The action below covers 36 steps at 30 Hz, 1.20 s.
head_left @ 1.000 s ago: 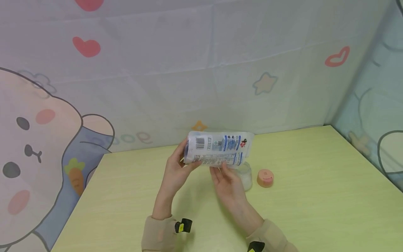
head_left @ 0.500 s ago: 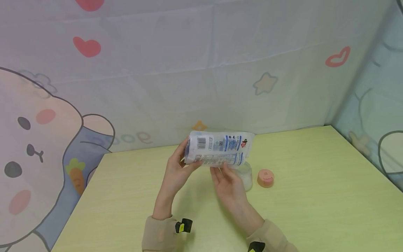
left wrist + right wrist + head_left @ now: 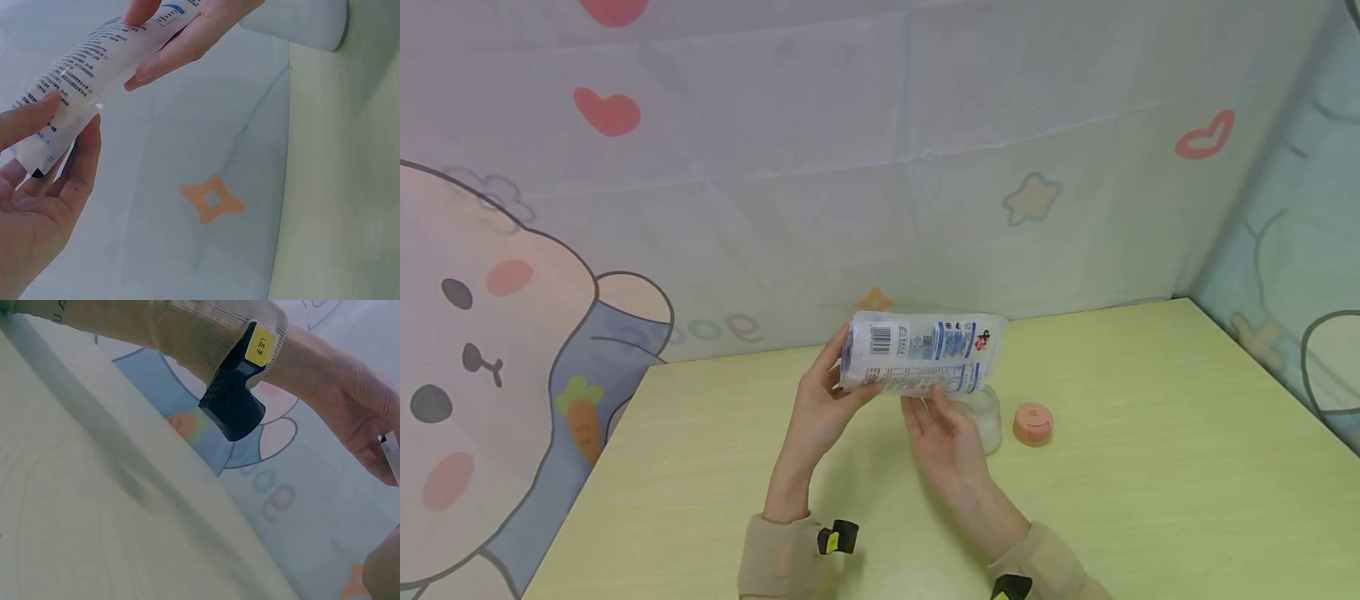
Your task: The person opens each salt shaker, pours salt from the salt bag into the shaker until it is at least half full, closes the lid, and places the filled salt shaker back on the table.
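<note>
A white plastic pouch (image 3: 917,354) with blue print and a barcode is held tilted above the table. My left hand (image 3: 820,408) grips its left end, thumb on the printed face and fingers behind. My right hand (image 3: 951,442) holds the lower edge toward the right, thumb in front and fingers underneath. In the left wrist view, both thumbs lie on the printed side of the pouch (image 3: 81,75). A clear jar with whitish contents (image 3: 987,425) stands behind the right hand, its top partly covered by the pouch. Only a sliver of pouch (image 3: 392,456) shows in the right wrist view.
A round orange-pink lid (image 3: 1033,425) lies on the table just right of the jar. The pale yellow-green table (image 3: 1150,467) ends at a printed cloth backdrop (image 3: 775,233) at the back. Another cloth (image 3: 1300,250) hangs along the right side.
The pouch has shifted very slightly to the right in the head view. Both hands keep their hold, and the jar and lid stay in place.
</note>
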Available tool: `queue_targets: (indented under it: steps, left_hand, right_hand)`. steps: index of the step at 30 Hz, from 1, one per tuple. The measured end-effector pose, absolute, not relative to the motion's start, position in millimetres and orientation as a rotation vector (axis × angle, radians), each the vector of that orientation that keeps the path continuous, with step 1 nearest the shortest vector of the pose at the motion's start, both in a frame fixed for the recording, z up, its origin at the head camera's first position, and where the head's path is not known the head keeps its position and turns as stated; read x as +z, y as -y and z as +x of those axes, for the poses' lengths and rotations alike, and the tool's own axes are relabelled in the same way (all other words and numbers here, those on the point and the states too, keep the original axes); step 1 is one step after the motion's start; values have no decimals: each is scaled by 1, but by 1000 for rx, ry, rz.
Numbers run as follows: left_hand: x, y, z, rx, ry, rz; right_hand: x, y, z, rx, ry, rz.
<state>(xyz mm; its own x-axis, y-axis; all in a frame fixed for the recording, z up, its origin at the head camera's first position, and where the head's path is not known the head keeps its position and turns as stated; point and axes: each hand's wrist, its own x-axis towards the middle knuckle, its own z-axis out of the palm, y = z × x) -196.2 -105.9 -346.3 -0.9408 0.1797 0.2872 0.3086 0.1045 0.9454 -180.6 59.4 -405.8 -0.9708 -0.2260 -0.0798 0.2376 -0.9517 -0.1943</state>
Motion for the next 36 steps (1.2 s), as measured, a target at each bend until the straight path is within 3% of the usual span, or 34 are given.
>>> queue_targets:
  steps: [36]
  left_hand:
    - [-346, 104, -198, -1912, 2227, -538]
  right_hand:
    - [-406, -59, -182, -2890, -313, 50]
